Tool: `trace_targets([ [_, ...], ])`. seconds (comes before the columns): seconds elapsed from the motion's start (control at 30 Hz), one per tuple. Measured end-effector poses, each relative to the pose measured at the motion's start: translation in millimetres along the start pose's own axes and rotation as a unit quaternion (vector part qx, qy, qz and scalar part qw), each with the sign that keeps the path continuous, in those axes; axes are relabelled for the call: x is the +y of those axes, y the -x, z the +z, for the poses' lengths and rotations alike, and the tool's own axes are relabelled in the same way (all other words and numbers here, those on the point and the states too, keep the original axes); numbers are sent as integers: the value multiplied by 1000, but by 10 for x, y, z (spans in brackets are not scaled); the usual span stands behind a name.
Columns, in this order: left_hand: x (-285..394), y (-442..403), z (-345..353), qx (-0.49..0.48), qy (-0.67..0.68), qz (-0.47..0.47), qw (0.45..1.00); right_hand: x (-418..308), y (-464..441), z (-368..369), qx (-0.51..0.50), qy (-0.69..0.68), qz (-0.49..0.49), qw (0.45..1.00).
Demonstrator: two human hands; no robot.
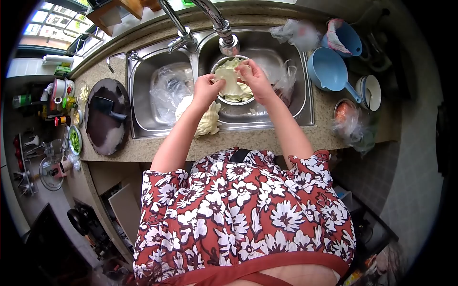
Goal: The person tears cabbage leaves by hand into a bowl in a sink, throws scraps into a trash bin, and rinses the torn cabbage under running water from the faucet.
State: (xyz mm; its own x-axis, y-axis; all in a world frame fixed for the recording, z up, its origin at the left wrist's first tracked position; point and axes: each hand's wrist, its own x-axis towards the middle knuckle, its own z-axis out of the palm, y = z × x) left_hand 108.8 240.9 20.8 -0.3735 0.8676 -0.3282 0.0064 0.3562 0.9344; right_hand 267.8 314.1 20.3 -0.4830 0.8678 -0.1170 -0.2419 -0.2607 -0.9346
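Observation:
My left hand and my right hand are both closed, pinching a pale cabbage leaf stretched between them. Below it, a round metal bowl stands in the right sink basin and holds several pale green leaf pieces. The rest of the cabbage lies on the sink's front rim, near my left forearm. Its lower side and part of its top are hidden by my arm.
The chrome faucet hangs just behind the bowl. Crumpled plastic bags lie in the left basin. A cutting board with a cleaver is at left. A blue ladle-like strainer, bowls and a bagged orange item stand at right.

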Motion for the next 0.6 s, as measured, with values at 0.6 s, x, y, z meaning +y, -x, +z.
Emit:
trace_targets([
  [0.6,-83,76,-12,18,28,72,997,-43,11,-288,-13,-50,231,972],
])
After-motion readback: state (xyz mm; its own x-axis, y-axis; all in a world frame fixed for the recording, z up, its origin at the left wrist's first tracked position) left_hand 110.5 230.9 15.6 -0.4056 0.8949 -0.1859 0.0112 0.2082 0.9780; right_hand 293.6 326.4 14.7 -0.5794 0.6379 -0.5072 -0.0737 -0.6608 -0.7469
